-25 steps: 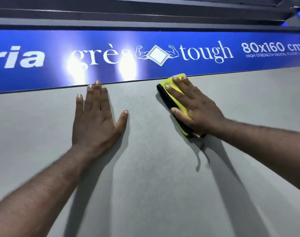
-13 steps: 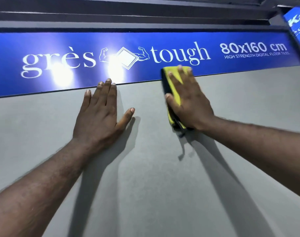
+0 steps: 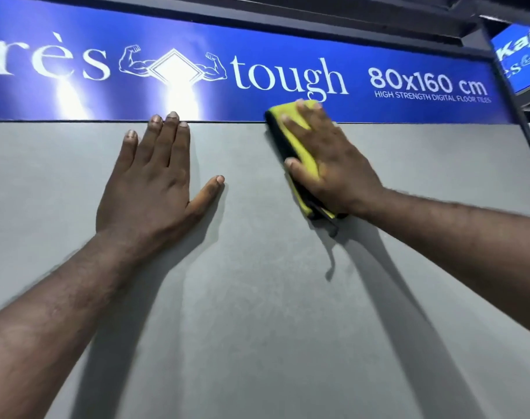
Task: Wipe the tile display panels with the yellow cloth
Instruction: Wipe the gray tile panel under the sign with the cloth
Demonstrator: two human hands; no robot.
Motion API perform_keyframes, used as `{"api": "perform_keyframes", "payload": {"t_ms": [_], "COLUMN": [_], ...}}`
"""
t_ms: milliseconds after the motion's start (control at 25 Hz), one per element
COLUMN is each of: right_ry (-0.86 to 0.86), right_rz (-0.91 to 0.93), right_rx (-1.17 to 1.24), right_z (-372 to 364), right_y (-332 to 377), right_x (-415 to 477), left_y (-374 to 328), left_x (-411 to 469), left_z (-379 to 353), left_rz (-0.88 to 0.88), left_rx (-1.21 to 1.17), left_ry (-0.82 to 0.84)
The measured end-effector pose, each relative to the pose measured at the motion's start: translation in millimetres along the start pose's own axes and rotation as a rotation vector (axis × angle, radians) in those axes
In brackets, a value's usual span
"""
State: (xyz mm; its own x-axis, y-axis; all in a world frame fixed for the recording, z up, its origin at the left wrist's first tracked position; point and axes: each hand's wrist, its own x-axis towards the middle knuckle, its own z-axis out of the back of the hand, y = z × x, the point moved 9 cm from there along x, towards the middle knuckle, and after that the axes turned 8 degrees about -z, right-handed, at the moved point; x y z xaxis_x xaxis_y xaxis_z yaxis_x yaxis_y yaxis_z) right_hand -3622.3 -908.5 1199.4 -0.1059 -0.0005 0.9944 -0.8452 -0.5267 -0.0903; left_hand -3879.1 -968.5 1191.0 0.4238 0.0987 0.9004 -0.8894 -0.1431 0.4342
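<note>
Your left hand [image 3: 155,182] lies flat on the grey tile panel [image 3: 257,313]. Its four fingers are straight and pressed together, and the thumb is splayed out to the right. The fingertips reach the panel's far edge, right at the seam with the blue header strip [image 3: 378,52].

Your right hand [image 3: 336,167] presses the yellow cloth [image 3: 301,149] flat against the surface, with the fingers straight and slightly spread over it, not curled round it. The cloth is yellow with a dark border, and it sits folded under that palm. Its far end crosses the seam onto the strip's lower edge, just below the word "tough". A dark tag [image 3: 333,226] sticks out from its near end.

A band of grey separates your two hands, so they are apart. To the right of the cloth the panel runs on to the dark frame post [image 3: 512,95], and beyond that hangs a second blue sign [image 3: 527,65]. On the near side the grey surface stretches wide, crossed only by your forearms and their shadows.
</note>
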Motion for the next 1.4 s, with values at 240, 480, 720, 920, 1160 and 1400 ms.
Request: {"api": "perform_keyframes", "payload": {"t_ms": [240, 480, 720, 920, 1160, 1400], "right_ry": [0.060, 0.065, -0.001, 0.041, 0.087, 0.048], "right_rz": [0.191, -0.054, -0.488, -0.216, -0.007, -0.085], "right_rx": [-0.035, 0.006, 0.088, -0.020, -0.064, -0.011], "right_z": [0.9, -2.5, 5.2, 12.3, 5.2, 10.9], "right_y": [4.8, -6.7, -53.3, -55.2, -63.9, -102.2], "right_x": [-21.1, -29.6, -29.2, -39.1, -42.5, -36.8], "left_y": [-2.0, -2.6, -5.1, -9.4, -26.0, -100.8], "left_x": [-2.7, -1.2, -6.0, -12.8, -8.7, 20.1], "left_z": [-1.2, -2.2, -3.4, -2.3, -3.0, -10.5], "left_rz": [-0.018, -0.038, -0.042, -0.068, -0.029, -0.227], "left_rx": [0.016, 0.029, 0.034, 0.017, -0.002, 0.023], "left_ry": [-0.028, -0.066, -0.080, -0.040, -0.015, -0.029]}}
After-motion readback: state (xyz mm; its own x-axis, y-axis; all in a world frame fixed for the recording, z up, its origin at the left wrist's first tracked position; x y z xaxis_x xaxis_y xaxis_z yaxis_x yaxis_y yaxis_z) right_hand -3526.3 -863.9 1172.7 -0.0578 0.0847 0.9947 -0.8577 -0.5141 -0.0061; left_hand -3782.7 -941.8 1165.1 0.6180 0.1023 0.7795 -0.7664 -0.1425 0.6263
